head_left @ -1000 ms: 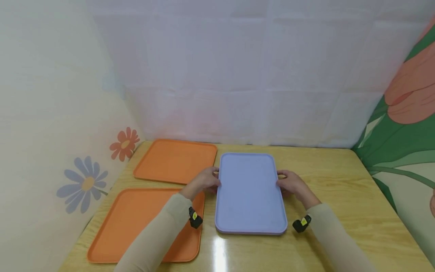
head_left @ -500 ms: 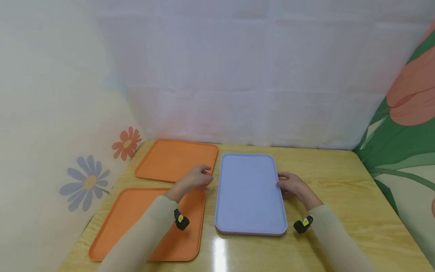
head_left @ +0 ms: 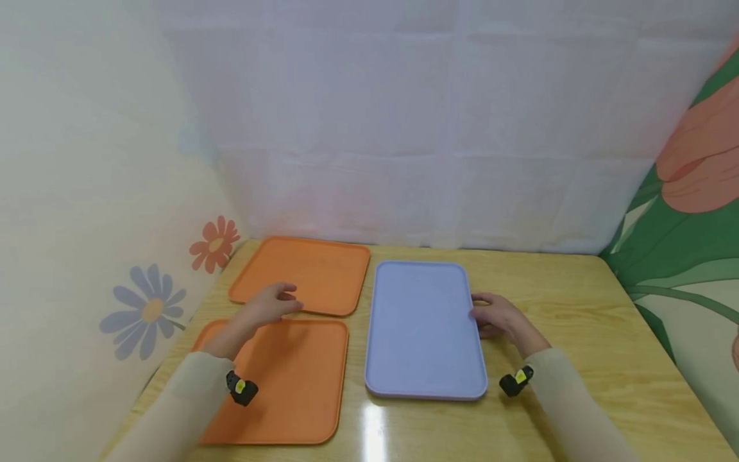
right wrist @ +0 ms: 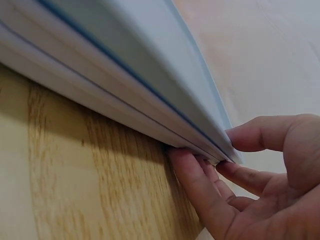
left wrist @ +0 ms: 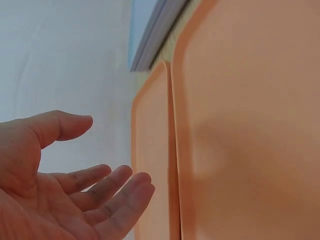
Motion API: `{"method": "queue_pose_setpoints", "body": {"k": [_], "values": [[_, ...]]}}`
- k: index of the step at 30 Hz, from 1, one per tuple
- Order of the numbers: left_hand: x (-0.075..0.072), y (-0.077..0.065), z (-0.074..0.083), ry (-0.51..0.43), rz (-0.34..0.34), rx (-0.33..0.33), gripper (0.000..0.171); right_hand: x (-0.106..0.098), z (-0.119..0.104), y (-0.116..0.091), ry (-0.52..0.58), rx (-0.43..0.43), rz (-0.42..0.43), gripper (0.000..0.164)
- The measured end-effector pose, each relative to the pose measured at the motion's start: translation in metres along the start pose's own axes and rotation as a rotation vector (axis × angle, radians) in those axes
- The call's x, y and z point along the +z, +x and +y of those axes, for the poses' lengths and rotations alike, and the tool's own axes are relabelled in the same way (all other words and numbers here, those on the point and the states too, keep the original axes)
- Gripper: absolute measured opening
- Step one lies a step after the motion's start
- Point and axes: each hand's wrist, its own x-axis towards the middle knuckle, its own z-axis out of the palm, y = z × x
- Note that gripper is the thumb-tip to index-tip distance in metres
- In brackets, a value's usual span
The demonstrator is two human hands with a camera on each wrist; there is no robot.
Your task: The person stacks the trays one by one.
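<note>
Left hand (head_left: 267, 305) moved leftward, spread loosely over orange trays (head_left: 306, 378), right hand (head_left: 500, 317) pinching lavender trays (head_left: 426, 327)

Site type: indoor, screened-off work area; room type cannot be determined. Indicators: wood-grain counter (head_left: 577, 308), creased white sheet (head_left: 369, 115) at the rear, flower-printed backdrop (head_left: 104, 256) at left, leaf-printed backdrop (head_left: 687, 237) at right.

Surface (head_left: 612, 391): yellow-brown wood grain. Far-left corner tray (head_left: 329, 273), near-left corner tray (head_left: 306, 391): plain orange. Tray stack (head_left: 426, 330) between side edges: pale lavender. Right sleeve (head_left: 568, 401): beige.
</note>
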Motion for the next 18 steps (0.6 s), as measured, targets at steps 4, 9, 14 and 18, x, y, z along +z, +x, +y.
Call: {"method": "queue_pose_setpoints", "body": {"k": [4, 9, 14, 18], "values": [[-0.012, -0.016, -0.015, 0.061, 0.038, -0.011, 0.064, 0.0, 0.001, 0.001, 0.031, -0.001, -0.007, 0.064], [-0.027, -0.033, -0.035, 0.146, 0.092, -0.021, 0.066, 0.0, 0.0, 0.0, 0.051, -0.004, -0.011, 0.065], [-0.041, -0.043, -0.05, 0.204, 0.115, -0.046, 0.069, 0.0, 0.001, -0.002, 0.067, -0.004, -0.009, 0.066], [-0.049, -0.048, -0.058, 0.235, 0.135, -0.047, 0.07, 0.0, 0.004, -0.003, 0.107, -0.016, -0.016, 0.065]]}}
